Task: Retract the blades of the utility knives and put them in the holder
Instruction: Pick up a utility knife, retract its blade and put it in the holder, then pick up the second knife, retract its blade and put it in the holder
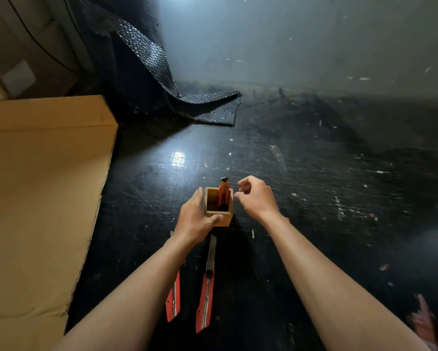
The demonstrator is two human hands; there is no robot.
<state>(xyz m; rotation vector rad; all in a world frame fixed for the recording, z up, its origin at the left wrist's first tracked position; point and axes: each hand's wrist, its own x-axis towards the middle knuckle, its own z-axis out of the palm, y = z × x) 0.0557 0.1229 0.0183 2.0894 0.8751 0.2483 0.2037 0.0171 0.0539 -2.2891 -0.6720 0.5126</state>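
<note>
Red knife (205,295) blade out — left hand (196,219) grips square wooden holder (218,211); right hand (258,198) loose, empty.

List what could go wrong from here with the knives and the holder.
1. The utility knife on the floor has its blade out, close under the left hand: a cut is possible when reaching for it.
2. The wooden holder is narrow and tall; it could tip if the left hand lets go.

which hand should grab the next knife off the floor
Right, probably. The right hand is empty and free beside the holder, while the left hand grips it. The knife with its blade still out lies between the forearms.
</note>
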